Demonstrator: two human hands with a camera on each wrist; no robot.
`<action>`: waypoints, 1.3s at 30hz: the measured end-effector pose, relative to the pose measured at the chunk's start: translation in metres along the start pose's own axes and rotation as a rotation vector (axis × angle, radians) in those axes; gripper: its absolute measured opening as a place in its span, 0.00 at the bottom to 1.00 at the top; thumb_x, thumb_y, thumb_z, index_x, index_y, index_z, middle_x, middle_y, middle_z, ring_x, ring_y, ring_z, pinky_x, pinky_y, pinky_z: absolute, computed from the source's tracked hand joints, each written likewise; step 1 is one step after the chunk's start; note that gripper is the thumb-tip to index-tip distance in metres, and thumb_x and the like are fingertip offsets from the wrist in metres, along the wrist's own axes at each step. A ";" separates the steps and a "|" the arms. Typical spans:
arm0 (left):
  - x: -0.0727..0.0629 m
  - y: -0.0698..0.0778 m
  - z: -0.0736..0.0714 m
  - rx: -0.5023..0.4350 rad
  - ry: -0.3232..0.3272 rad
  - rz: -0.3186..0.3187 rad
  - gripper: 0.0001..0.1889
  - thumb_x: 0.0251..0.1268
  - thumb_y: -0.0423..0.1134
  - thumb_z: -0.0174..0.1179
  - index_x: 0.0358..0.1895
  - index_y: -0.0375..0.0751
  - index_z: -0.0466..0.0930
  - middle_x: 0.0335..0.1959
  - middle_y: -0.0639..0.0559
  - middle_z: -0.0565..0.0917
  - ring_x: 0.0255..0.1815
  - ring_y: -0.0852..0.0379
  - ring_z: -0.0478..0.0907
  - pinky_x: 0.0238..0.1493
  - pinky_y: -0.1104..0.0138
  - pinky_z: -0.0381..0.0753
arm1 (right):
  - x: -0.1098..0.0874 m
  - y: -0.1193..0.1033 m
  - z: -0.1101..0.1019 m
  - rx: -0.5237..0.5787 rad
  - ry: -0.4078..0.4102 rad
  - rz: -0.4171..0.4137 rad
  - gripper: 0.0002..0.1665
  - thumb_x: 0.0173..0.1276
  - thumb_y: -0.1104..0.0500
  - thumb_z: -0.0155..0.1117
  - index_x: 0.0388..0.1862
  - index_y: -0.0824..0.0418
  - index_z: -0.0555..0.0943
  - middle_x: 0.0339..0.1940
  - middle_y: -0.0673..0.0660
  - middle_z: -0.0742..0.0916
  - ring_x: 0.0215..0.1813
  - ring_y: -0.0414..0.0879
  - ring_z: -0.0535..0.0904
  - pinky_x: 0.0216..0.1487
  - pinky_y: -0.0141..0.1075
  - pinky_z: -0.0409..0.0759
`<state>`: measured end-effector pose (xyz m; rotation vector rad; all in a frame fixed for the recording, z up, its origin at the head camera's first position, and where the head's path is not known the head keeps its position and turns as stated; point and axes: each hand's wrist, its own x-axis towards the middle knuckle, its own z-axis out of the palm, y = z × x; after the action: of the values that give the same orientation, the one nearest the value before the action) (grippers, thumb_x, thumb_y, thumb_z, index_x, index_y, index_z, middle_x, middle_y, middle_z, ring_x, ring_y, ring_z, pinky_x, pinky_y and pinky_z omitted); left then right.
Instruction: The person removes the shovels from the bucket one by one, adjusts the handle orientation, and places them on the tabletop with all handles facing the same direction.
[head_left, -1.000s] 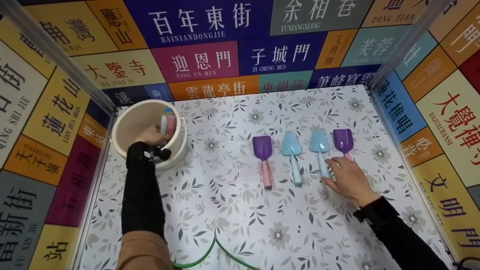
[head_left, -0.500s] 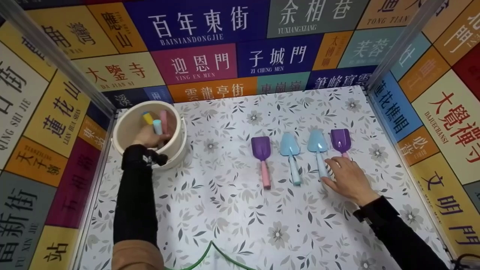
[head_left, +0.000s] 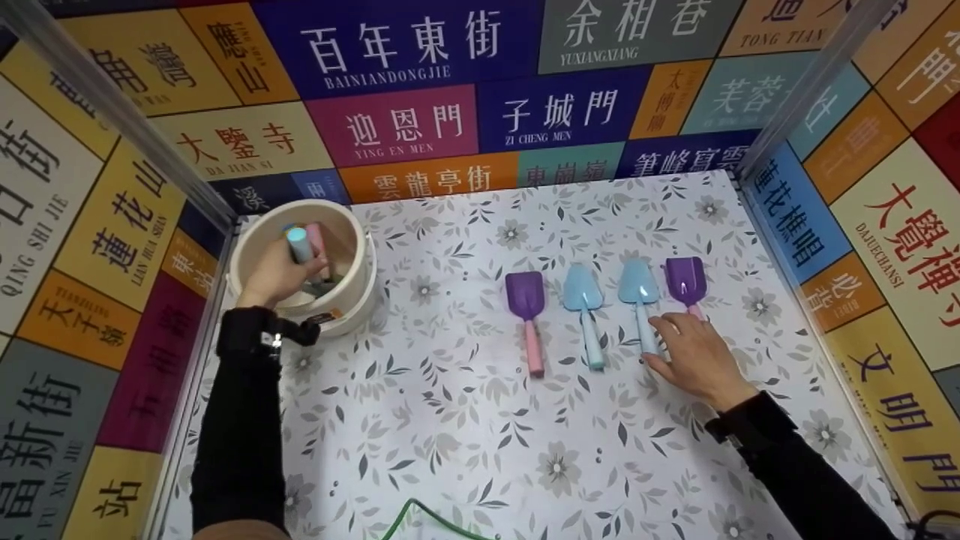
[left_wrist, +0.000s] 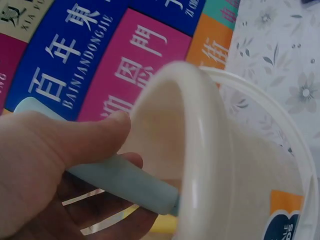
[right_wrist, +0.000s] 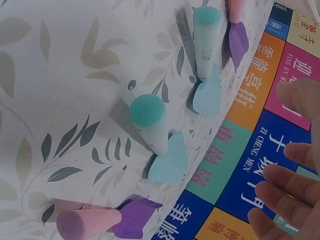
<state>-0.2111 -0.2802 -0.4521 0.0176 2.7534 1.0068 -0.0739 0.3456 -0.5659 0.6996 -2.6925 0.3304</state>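
In the head view, my left hand (head_left: 276,271) reaches into a cream bucket (head_left: 343,236) at the back left. It grips a light blue handle (left_wrist: 120,180), whose lower end is hidden behind the bucket's rim in the left wrist view. Beside it in the bucket stands a pink handle (head_left: 315,238). My right hand (head_left: 694,358) has its fingers spread loosely over the right end of a row of toy shovels, holding nothing. The row runs from a purple shovel (head_left: 525,296) through a light blue shovel (head_left: 583,289) and another light blue shovel (head_left: 638,283) to a second purple shovel (head_left: 685,277).
A flower-patterned white cover (head_left: 450,405) lies under everything. Printed panels form a back wall (head_left: 420,75) and two side walls. The bucket's white carrying handle (left_wrist: 295,130) hangs down its side. A green cord (head_left: 442,516) lies at the front edge.
My left hand has shifted slightly left inside the bucket, and the blue handle now stands more upright in its grip. My right hand and the row of shovels stay put.
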 end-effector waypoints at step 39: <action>-0.104 0.047 0.097 -0.196 0.753 0.842 0.08 0.66 0.28 0.70 0.43 0.27 0.85 0.42 0.33 0.87 0.50 0.41 0.84 0.69 0.70 0.77 | 0.029 -0.005 -0.017 0.099 0.067 -0.016 0.34 0.56 0.60 0.82 0.58 0.73 0.78 0.48 0.73 0.84 0.49 0.69 0.82 0.48 0.61 0.83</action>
<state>-0.0929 -0.1910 -0.4748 1.0421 3.3402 1.7703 -0.0907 0.3345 -0.5394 0.7250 -2.6209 0.4764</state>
